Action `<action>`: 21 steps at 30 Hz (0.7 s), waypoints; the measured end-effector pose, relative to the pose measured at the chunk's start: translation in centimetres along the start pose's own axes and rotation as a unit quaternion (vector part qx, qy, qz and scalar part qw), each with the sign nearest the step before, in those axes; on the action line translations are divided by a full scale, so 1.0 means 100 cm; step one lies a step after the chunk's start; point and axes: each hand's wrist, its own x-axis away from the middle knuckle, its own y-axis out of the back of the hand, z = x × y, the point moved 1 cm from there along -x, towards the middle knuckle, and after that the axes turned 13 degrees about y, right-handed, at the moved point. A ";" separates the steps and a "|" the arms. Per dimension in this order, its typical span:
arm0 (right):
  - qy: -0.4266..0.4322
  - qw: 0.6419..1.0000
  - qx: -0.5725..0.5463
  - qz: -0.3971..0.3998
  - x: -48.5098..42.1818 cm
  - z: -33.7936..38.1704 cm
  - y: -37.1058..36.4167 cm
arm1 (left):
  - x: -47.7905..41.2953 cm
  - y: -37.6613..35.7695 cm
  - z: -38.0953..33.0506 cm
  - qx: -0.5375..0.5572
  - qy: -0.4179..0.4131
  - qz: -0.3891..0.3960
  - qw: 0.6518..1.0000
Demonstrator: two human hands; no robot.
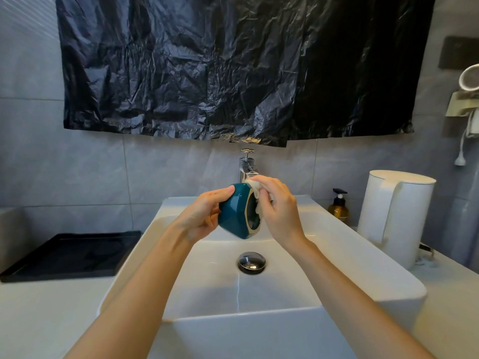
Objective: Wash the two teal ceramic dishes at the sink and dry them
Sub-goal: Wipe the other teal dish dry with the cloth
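Teal dish [234, 211]: glossy glaze, rounded-square body, pale cream rim. It's tipped on its side with the mouth facing 3 o'clock, held in the air over the sink [337, 255], at 12 o'clock from the drain plug [252, 263] and just in front of the chrome tap [247, 164].

Left hand [204, 213]: grasps the dish's outer wall from 9 o'clock, thumb over the top edge, fingers curled around the underside.

Right hand [278, 208]: fingers clenched on a wad of white cloth [255, 189], soft and crumpled, pushed into the dish mouth and over the rim at 12 o'clock.

Sink is a smooth white rectangular ceramic basin. The plug is a round polished metal dome. A thin wet streak runs from the plug toward 6 o'clock.

Around the basin:
- 9 o'clock: flat black rectangular tray [70, 255], matte, on the pale counter.
- 2 o'clock: amber pump bottle [338, 207] with a black head.
- 3 o'clock: tall white cylindrical container [394, 218], smooth.
- 12 o'clock, up on the grey tile wall: crinkled shiny black plastic sheet [233, 68].
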 end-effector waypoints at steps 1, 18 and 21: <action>-0.036 0.999 -0.011 -0.002 0.000 -0.002 0.000 | 0.000 -0.001 0.000 -0.001 -0.003 -0.003 1.000; -0.266 0.932 -0.245 -0.010 0.002 0.002 -0.006 | 0.002 0.014 -0.009 0.321 -0.085 -0.024 0.943; -0.249 0.933 -0.258 -0.010 0.004 0.008 -0.009 | 0.002 0.013 -0.010 0.336 -0.101 -0.043 0.935</action>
